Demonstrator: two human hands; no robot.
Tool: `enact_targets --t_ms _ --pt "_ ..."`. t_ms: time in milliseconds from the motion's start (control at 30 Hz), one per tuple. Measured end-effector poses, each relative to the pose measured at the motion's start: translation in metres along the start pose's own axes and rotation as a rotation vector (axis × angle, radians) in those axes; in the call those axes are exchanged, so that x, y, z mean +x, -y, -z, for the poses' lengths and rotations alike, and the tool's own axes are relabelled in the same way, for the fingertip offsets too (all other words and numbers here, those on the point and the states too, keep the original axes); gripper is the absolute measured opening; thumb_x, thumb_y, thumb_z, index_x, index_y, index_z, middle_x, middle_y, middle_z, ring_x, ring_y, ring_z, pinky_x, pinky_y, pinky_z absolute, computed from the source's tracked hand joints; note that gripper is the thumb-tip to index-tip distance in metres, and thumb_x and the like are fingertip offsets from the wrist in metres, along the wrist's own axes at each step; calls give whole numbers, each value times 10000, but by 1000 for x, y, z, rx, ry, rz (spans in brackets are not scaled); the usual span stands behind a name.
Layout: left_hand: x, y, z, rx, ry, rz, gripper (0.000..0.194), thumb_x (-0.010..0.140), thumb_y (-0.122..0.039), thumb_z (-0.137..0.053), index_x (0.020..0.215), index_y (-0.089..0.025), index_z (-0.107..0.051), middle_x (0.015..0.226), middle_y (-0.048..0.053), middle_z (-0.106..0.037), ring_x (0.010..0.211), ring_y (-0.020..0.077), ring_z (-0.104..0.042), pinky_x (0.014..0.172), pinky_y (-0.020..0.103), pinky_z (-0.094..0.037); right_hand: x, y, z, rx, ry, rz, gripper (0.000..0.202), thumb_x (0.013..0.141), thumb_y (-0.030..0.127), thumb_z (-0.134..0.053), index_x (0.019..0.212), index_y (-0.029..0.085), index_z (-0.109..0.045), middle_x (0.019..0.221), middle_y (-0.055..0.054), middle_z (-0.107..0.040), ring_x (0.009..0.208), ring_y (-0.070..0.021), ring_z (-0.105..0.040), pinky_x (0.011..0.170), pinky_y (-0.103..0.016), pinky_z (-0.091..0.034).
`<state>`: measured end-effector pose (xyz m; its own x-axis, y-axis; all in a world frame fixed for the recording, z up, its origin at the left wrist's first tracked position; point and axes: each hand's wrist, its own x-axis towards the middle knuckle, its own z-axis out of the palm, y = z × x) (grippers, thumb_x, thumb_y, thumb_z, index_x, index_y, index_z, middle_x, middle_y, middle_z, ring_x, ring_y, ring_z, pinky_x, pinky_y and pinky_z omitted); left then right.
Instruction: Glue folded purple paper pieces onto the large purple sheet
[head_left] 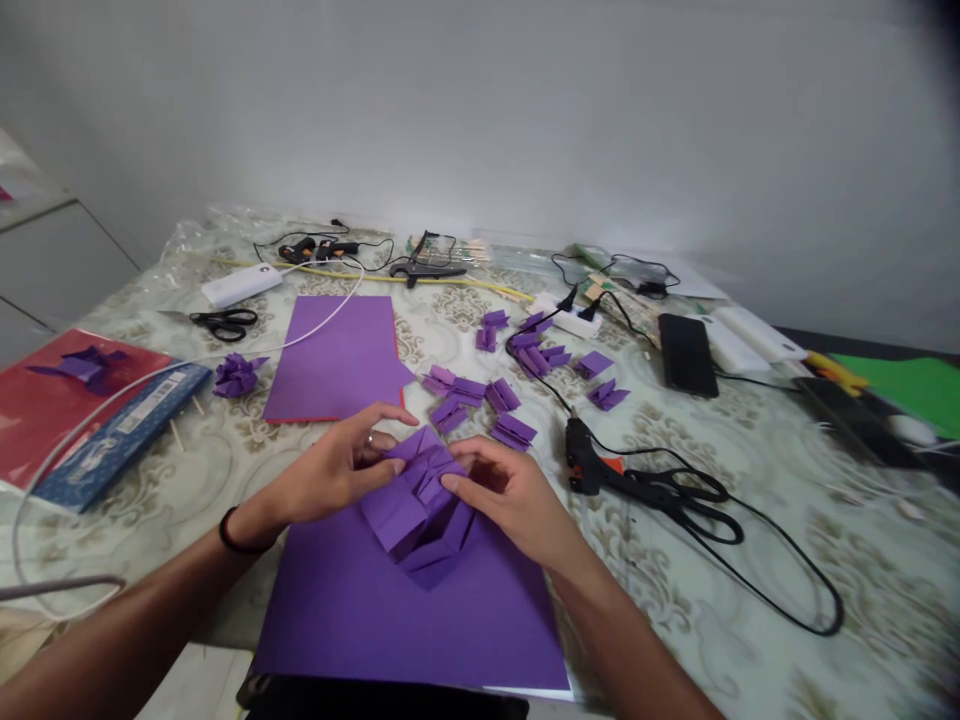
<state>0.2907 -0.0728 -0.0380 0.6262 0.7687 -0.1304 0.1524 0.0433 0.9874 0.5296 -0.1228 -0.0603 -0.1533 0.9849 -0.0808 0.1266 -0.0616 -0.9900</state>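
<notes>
A home craft corner is suggested, though the outer edges are blurred: a pale, floral-patterned surface is backed by a plain grey wall, and black-handled scissors and a black glue gun are laid around a folded purple paper shape.

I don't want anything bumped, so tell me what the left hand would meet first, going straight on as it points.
The left hand touches the folded purple paper; beyond that, it would probably meet the small purple folded pieces first, though its height is unclear.
</notes>
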Motion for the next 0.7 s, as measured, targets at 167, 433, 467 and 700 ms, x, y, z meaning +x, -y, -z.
enact_targets --t_ms 167,433,467,700 --pt "1 -5 2 135 37 -20 250 949 -405 -689 865 -170 -669 735 -13 -578 662 130 -526 601 230 -419 -5 5 -1 -108 -7 84 168 860 341 -768 994 239 -764 825 -3 -715 772 -189 -651 762 -316 -518" --pt "-3 -7 2 207 24 -91 367 983 -373 -665 708 -132 -629 642 -45 -444 589 83 -340 536 215 -277 -11 19 -1 -139 -11 179 146 929 349 -700 936 214 -755 784 4 -698 734 -160 -630 713 -274 -486" --pt "-4 -7 1 203 16 -85 359 977 -377 -673 720 -129 -646 646 -39 -464 590 84 -351 535 214 -281 -11 20 -1 -145 -6 176 160 939 354 -689 903 210 -749 768 5 -696 724 -156 -626 708 -271 -481" --pt "-7 -8 -1 137 30 -9 379 959 -440 -692 748 -128 -657 631 -33 -478 576 90 -373 517 210 -294 -16 26 -2 -209 -13 230 189 954 317 -677 819 198 -735 757 1 -693 715 -147 -628 700 -263 -467"
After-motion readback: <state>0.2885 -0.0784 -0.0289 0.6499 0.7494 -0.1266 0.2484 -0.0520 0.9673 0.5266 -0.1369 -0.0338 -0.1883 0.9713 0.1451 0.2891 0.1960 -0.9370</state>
